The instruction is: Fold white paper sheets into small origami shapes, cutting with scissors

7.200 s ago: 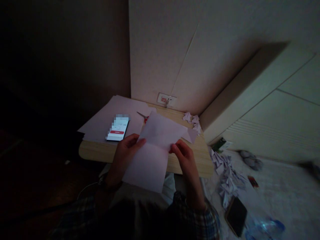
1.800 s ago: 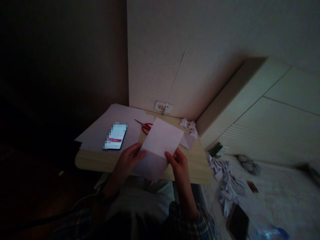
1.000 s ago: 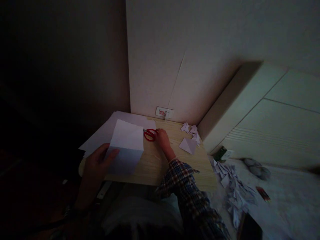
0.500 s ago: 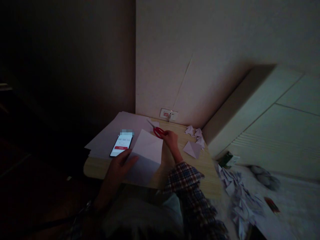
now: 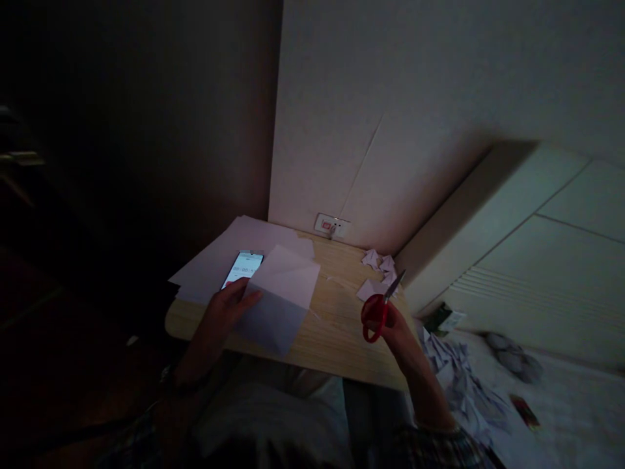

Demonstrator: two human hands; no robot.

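Note:
My left hand pinches a folded white sheet of paper by its left edge, above the near left part of a small wooden table. Over the table's right side, my right hand grips red-handled scissors with the blades pointing up and to the right. A lit phone lies on a stack of white paper just beyond my left hand.
Small folded paper pieces sit at the table's far right corner by a wall socket. A heap of folded paper lies on the bed to the right. The left of the room is dark.
My right hand let go of the sheet, reached to the scissors at the back of the table, picked them up and carried them to the right. My left hand kept the sheet.

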